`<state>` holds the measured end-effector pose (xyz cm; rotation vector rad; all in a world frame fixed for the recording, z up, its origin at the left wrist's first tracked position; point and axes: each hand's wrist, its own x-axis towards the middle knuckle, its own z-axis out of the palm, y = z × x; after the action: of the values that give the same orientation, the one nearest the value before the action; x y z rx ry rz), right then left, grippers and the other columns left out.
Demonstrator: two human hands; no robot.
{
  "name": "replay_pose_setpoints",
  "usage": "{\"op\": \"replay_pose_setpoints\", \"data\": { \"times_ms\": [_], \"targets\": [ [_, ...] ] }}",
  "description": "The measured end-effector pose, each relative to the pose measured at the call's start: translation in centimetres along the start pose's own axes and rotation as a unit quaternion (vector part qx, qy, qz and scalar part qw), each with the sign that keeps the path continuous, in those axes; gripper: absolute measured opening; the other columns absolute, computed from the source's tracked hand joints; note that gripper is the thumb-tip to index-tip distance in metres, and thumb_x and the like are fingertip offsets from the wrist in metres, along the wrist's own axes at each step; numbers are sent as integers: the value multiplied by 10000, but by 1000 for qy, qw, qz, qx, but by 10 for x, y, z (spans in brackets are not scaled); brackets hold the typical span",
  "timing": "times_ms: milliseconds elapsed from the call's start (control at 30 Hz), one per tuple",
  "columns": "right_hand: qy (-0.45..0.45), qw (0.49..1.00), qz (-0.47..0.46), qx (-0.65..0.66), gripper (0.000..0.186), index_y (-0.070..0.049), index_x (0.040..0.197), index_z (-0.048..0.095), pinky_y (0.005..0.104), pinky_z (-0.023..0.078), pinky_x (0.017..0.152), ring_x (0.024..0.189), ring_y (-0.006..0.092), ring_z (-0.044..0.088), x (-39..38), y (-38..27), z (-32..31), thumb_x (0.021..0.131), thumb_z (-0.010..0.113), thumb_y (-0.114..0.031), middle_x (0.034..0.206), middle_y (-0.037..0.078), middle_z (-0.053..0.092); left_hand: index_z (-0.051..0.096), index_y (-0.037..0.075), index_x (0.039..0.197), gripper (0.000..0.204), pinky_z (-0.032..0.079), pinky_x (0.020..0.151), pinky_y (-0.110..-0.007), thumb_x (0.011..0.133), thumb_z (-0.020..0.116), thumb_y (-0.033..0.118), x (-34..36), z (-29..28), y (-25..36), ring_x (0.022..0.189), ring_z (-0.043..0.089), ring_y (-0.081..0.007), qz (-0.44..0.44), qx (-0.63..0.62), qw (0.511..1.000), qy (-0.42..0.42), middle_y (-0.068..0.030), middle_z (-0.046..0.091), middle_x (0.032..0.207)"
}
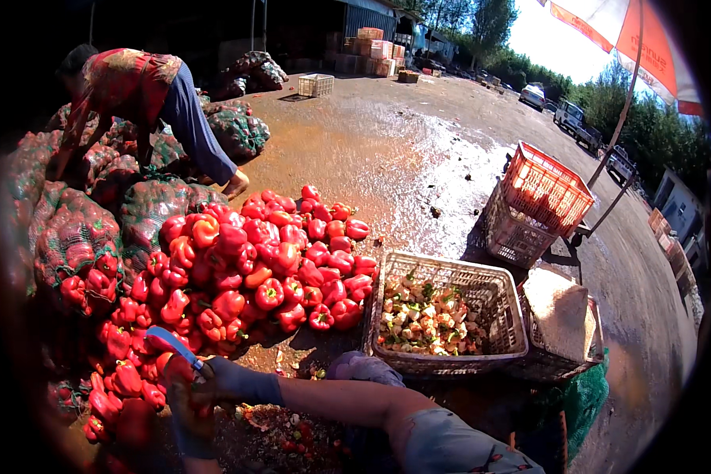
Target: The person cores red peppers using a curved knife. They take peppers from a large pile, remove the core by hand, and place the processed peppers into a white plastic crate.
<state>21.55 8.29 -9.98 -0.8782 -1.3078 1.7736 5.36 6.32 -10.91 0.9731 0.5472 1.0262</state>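
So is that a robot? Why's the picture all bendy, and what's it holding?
Those are a person's bare arms, not a robot's. The one picture comes from a wide fisheye camera worn on the head, so straight edges bend. The blue-grey gloved right hand holds a knife with a shiny, blue-tinted blade. The gloved left hand is close by, too shadowed to tell what it holds. On the wet brown ground lies a heap of shiny red bell peppers. Right of it, a dirty pale plastic crate holds cream-coloured scraps with green bits.
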Motion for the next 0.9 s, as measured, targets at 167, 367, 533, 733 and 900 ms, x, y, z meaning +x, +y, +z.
{"op": "replay_pose_setpoints", "data": {
  "times_ms": [167,367,533,733,900],
  "targets": [
    [102,994,-40,-22,174,-85,846,546,278,405,392,456,106,519,8,17,1,858,691,-181,622,16,553,486,80,1292,492,544,643,-322,1026,433,490,17,5,-17,889,648,-208,118,124,967,191,-78,632,1116],
    [311,934,-79,-154,271,-44,907,537,385,476,564,616,220,607,-92,-62,-45,789,713,-213,715,94,611,513,217,1325,635,551,817,-496,869,623,645,16,-53,-12,1084,579,-232,-46,-141,965,216,-23,560,1254],
    [534,713,-27,-454,418,-53,1117,607,411,529,713,801,246,681,-227,-76,-127,815,764,-296,809,119,658,569,206,1235,591,588,731,-498,858,621,658,14,-15,-8,970,627,-269,-46,-201,961,182,-15,638,1096],
    [640,569,34,-515,327,-76,1017,627,486,509,778,915,365,661,-294,-96,-162,862,680,-359,939,156,680,568,203,1253,596,607,725,-508,865,609,654,-5,-20,5,966,658,-296,8,-239,969,58,-49,652,1150],
    [452,864,-99,-198,165,8,907,657,254,394,388,449,79,519,-163,-105,-96,917,676,-156,636,26,597,544,185,1282,695,530,836,-677,838,578,718,0,-9,1,1039,640,-334,-38,-277,958,62,-70,636,1184]
  ]
}}
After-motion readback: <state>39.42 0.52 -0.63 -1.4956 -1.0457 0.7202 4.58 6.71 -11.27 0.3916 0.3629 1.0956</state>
